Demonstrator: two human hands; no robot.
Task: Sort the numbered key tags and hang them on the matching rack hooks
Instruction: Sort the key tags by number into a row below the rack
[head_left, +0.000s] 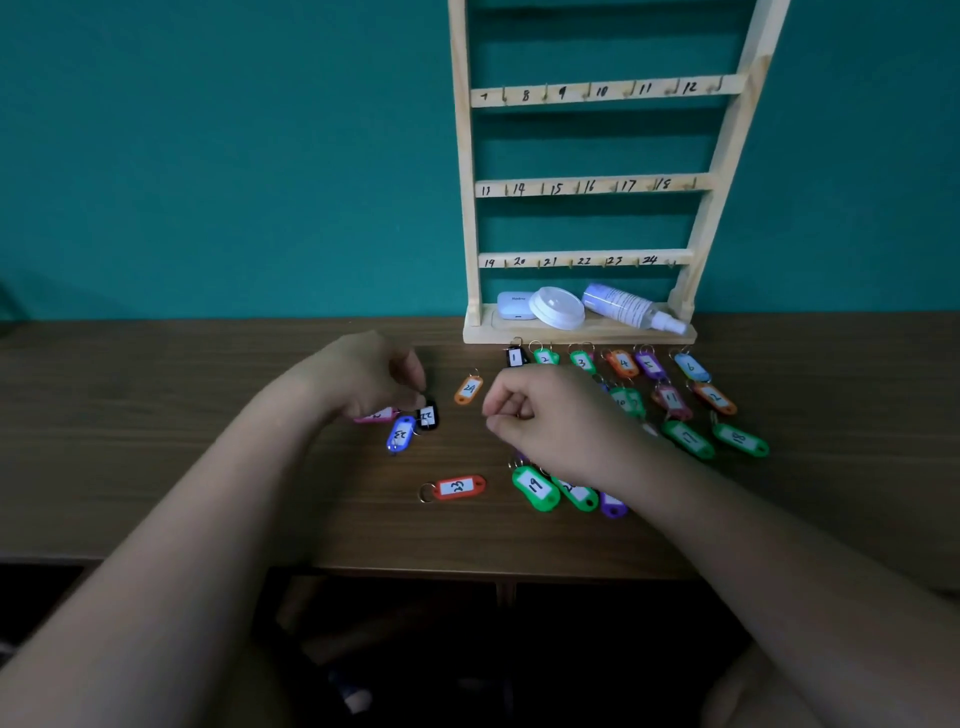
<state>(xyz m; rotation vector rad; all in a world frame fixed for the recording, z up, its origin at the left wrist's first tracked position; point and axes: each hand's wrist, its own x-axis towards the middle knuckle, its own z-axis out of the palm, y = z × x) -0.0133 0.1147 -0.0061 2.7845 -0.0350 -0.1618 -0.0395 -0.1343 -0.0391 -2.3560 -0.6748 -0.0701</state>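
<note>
A wooden rack (592, 184) with hooks numbered 7 to 24 stands against the teal wall; no tags hang on the hooks in view. Several coloured key tags lie in rows on the brown table (208, 441), among them black tag 1 (514, 357) and orange tag 24 (468, 389). My left hand (371, 376) pinches the ring of the black tag 22 (427, 417), beside the blue tag 23 (400, 434) and a pink tag (376, 415). My right hand (545, 421) is closed in a loose fist over the middle tags; whether it holds one is hidden. A red tag (460, 487) and green tag 19 (535, 487) lie nearer me.
On the rack's base shelf lie a small white case (514, 305), a white round lid (557, 307) and a spray bottle (631, 307). The table's front edge (467, 571) runs just below my forearms, with dark space underneath.
</note>
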